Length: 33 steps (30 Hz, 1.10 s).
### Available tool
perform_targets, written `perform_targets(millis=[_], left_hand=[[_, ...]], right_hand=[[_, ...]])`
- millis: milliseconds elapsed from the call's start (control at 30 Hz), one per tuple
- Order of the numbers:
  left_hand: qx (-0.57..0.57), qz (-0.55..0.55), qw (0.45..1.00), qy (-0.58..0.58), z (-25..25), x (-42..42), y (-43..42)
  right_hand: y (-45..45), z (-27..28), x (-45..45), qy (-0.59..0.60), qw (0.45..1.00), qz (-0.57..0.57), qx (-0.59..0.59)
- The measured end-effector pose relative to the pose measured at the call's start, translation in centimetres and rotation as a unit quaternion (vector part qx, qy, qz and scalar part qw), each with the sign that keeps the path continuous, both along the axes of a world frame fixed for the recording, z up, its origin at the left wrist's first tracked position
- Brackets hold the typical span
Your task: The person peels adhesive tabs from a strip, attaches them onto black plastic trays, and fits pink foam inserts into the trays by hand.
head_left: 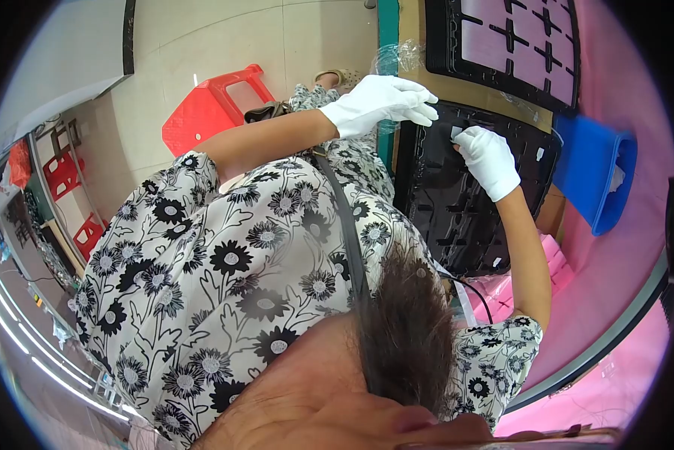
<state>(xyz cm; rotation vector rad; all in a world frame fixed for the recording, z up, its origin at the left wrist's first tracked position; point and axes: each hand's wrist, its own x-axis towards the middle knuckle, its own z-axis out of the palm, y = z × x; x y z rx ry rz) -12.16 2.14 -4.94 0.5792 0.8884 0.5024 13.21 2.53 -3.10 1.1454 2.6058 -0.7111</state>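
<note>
Your right hand (pixel 488 161) is over the black tray (pixel 468 196), fingertips drawn together at a small white piece (pixel 455 133) near its upper part; cannot tell whether they grip it or only touch it. Your left hand (pixel 384 106) hangs by the tray's left edge, fingers extended and loosely side by side, nothing visible in its grasp. Other white bits show on the tray: one toward the right edge (pixel 539 154), one near the bottom (pixel 496 262). Work looks underway; how much is done or left can't be read, dark pockets and glove hiding detail. Edges: the second tray (pixel 508 69) and cardboard (pixel 460 88) bound the top; the blue bin (pixel 593 174) stands just beside the right edge, tight for your right wrist. More room on the left, above the floor, short of the red stool (pixel 202 112).
</note>
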Motion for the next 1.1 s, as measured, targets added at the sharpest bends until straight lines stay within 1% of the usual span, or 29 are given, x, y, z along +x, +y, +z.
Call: perform_targets(millis=[233,300,400,533,600,733,800,833,900,933,1000,1033,1100], left_hand=[[0.037,-0.001,0.999,-0.017,-0.2,-0.2,0.4],[0.029,0.0,0.999,-0.017,0.1,-0.2,0.2],[0.018,0.005,1.0,-0.019,-0.1,-0.3,0.1],[0.024,0.004,1.0,-0.019,-0.2,-0.3,0.2],[0.016,0.006,1.0,-0.016,-0.3,-0.3,0.4],[0.007,0.008,1.0,-0.008,-0.1,-0.3,0.4],[0.007,0.008,1.0,-0.008,-0.2,-0.3,0.4],[0.008,0.008,1.0,-0.008,-0.2,-0.3,0.4],[0.005,0.009,1.0,-0.014,-0.2,-0.3,0.4],[0.003,0.011,1.0,-0.018,-0.2,-0.3,0.4],[0.005,0.009,1.0,-0.017,-0.2,-0.4,0.4],[0.008,0.008,1.0,-0.016,-0.1,-0.4,0.4],[0.012,0.008,1.0,-0.025,-0.7,-0.3,0.4]], right_hand=[[-0.2,0.5,-0.7,-0.024,1.0,0.006,0.02],[-0.3,0.8,-0.8,-0.032,0.999,0.018,0.026],[-0.5,0.7,-1.0,-0.013,0.998,0.026,0.056],[-0.3,0.7,-1.0,-0.003,0.997,0.029,0.066],[-0.2,0.8,-1.0,0.034,0.997,0.006,0.065],[-0.6,1.2,-1.3,0.025,0.998,-0.029,0.043],[-1.0,1.3,-1.6,0.013,0.995,-0.092,0.031],[-1.2,1.3,-1.7,0.013,0.995,-0.092,0.031],[-1.6,1.2,-1.7,0.022,0.99,-0.137,0.034],[-1.7,1.2,-1.7,0.022,0.99,-0.137,0.035],[-1.9,1.3,-1.7,0.055,0.977,-0.204,0.004],[-1.9,1.3,-1.8,0.056,0.977,-0.204,0.004],[-1.8,1.5,-1.8,0.014,0.973,-0.229,-0.022]])
